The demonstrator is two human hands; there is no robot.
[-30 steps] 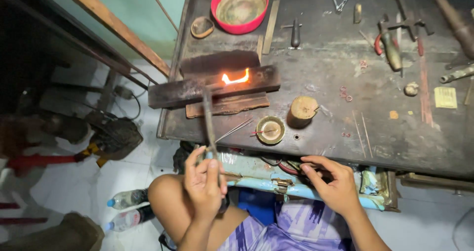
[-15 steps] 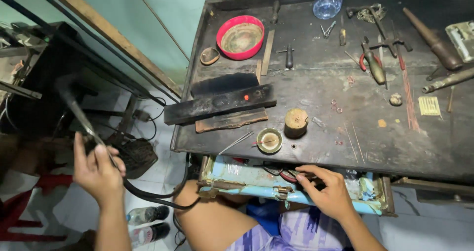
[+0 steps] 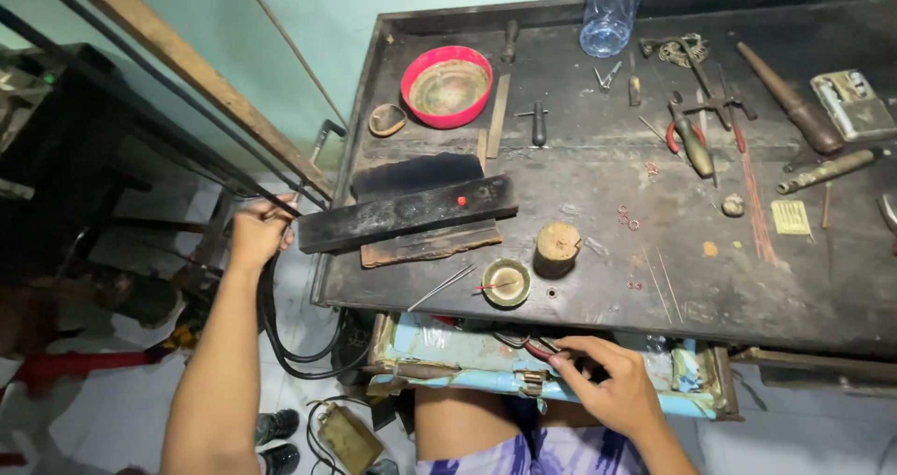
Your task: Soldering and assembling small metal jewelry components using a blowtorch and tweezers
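Dark, scratched counter (image 3: 598,279) against a pale green wall, full of small tools. Off its left edge, left hand (image 3: 258,234) shut tight around a black hose (image 3: 271,330), with the hose hanging down from the grip in a loop toward the floor. Just to the right of that hand, almost touching it, a long black block (image 3: 406,213) lying on the counter, long side running left to right and a bit uphill (one tiny red dot on top). Left hand by far the nearer one to the block.

Down below, right hand (image 3: 612,393) resting in the open drawer (image 3: 439,344), fingers bent, fingertips on the red-handled pliers (image 3: 539,349). Hard to tell whether holding them or only touching. Pliers pointing left, away from the palm.

Between the two hands, on the counter: a small round tin (image 3: 505,282) and a wood stump (image 3: 557,247) side by side. Far back, a red bowl (image 3: 447,86).
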